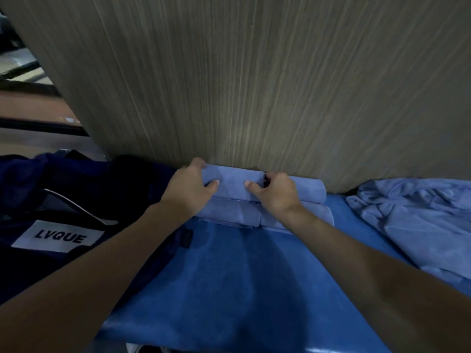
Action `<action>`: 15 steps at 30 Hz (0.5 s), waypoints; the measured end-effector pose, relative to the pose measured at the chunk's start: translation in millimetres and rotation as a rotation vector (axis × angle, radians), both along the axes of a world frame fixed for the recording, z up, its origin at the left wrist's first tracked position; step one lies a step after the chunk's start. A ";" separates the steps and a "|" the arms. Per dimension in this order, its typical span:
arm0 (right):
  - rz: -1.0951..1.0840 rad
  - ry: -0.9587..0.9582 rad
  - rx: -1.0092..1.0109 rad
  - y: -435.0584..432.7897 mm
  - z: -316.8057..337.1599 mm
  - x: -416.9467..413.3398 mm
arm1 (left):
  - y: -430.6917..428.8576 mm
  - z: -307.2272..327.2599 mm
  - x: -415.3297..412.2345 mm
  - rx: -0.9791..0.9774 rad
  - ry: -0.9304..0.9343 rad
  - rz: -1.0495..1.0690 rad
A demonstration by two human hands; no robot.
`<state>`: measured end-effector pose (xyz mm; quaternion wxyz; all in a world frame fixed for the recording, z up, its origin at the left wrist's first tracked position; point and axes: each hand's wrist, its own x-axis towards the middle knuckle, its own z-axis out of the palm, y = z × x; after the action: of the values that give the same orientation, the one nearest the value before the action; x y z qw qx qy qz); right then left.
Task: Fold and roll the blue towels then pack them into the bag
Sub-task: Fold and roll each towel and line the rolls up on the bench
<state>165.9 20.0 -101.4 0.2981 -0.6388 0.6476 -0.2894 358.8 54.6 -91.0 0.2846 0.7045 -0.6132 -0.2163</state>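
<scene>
Both hands grasp one rolled towel [235,180] in the middle of the frame. The left hand [190,191] curls over its left end with the thumb pressed on the near face. The right hand [276,193] wraps it further right, thumb likewise on the near face, and the roll's right end sticks out past it. This roll lies across the top of more pale blue rolled towels [229,212], which rest on the counter just in front of a wall panel.

A smooth, brighter blue covering spreads over the counter [229,281] and fills the lower middle of the frame. A heap of loose towels [413,217] lies crumpled at the right edge. At the left sits the dark navy bag [84,182], with a white label [58,236] reading LVQUE. The wood-grain panel [254,85] rises behind everything and takes up most of the upper frame. In the upper left the room is blurred: a tan floor [33,108] crossed by dark bars.
</scene>
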 end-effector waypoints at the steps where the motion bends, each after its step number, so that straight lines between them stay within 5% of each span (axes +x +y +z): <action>1: 0.009 -0.004 0.001 -0.5 -0.1 -0.3 | -0.9 -0.9 -0.1 -0.009 -0.074 0.006; 8: 0.020 -0.067 -0.010 13.1 14.6 -19.3 | 2.3 21.8 -14.7 -0.163 -0.349 0.013; 15: -0.156 0.076 -0.043 29.3 23.6 -123.6 | -14.1 48.5 -138.6 -0.210 -0.329 -0.203</action>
<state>42.3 49.3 -77.8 0.2363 -0.6032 0.6997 -0.3011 220.2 40.5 -42.5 0.2293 0.6315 -0.7382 -0.0606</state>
